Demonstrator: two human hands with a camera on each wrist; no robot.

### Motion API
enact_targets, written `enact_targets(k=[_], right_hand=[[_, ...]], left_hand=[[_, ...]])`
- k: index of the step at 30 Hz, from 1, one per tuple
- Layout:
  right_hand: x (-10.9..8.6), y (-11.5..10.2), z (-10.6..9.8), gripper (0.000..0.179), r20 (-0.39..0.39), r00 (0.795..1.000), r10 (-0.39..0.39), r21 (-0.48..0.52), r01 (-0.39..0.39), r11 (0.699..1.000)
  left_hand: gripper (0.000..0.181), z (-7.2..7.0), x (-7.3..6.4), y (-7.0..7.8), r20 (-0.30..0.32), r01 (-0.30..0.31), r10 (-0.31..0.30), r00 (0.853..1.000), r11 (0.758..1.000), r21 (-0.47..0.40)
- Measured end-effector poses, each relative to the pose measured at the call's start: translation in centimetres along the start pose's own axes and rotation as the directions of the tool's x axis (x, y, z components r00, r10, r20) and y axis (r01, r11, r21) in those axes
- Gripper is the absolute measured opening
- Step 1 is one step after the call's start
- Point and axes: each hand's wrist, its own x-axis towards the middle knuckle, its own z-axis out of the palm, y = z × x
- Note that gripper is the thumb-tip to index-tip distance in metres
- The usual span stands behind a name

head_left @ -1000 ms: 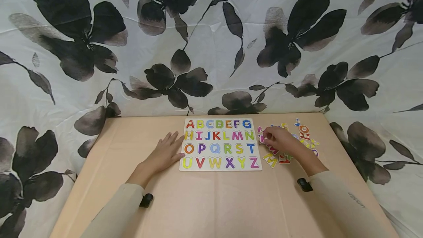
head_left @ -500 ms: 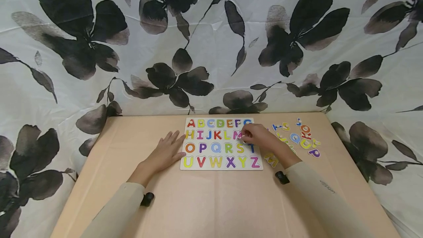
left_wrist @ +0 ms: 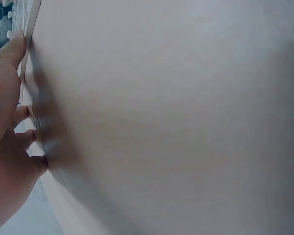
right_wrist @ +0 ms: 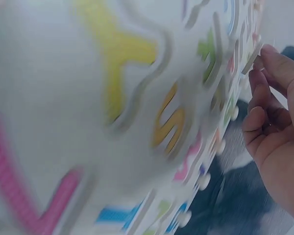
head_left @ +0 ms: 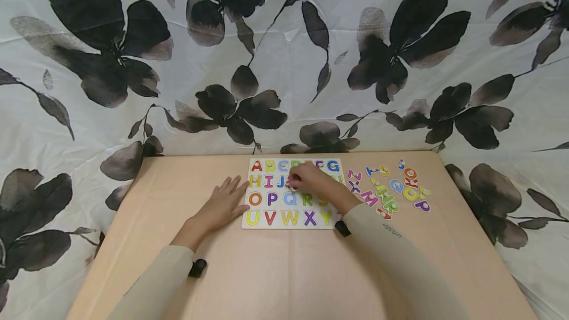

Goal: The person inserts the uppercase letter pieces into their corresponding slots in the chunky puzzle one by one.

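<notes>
A white alphabet puzzle board point(head_left: 351, 226) with rows of coloured letters lies on the table. My left hand point(head_left: 222, 204) rests at its left edge, fingers spread, the thumb point(left_wrist: 14, 46) touching the board's edge in the left wrist view. Above the middle of the board, my right hand point(head_left: 308, 179) pinches a small thin letter piece point(right_wrist: 252, 59) between thumb and fingers. That piece shows mostly edge-on, so its letter cannot be told. The hand and forearm cover several letters around K, L and M.
Loose letter pieces lie right of the board, among them a blue Q point(head_left: 396, 185), a purple P point(head_left: 422, 206) and a pink M point(head_left: 369, 198). White knobs point(right_wrist: 203, 181) stand up from the board. A floral cloth point(head_left: 284, 63) hangs behind the table point(head_left: 289, 270).
My right hand has moved left from the loose letters, across the board's right side to its middle, carrying a piece. The left hand has stayed at the board's left edge.
</notes>
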Motion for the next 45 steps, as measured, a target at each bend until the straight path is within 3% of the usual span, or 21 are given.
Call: enact_targets(k=[9,23,39,45], right_hand=[[3.2,-2.9,1.5,0.022,-0.008,0.999,-0.05,-0.132,0.048,0.99],[5.3,-5.1,3.1,0.029,-0.078,0.996,0.032,-0.147,-0.043,0.988],[5.3,-5.2,3.4,0.027,-0.073,0.993,0.091,-0.049,-0.095,0.994],[4.9,-4.9,3.1,0.015,-0.034,0.999,0.035,-0.069,-0.037,0.997]], left_hand=[[0.074,0.0,-0.2,-0.2,-0.004,0.0,0.0,1.0,1.0,0.007],[0.073,0.2,0.0,-0.1,-0.018,-0.02,0.021,1.0,1.0,0.017],[0.073,0.1,-0.1,0.0,-0.013,-0.014,0.014,1.0,1.0,0.007],[0.072,0.1,-0.1,0.0,-0.017,-0.016,0.016,1.0,1.0,0.009]])
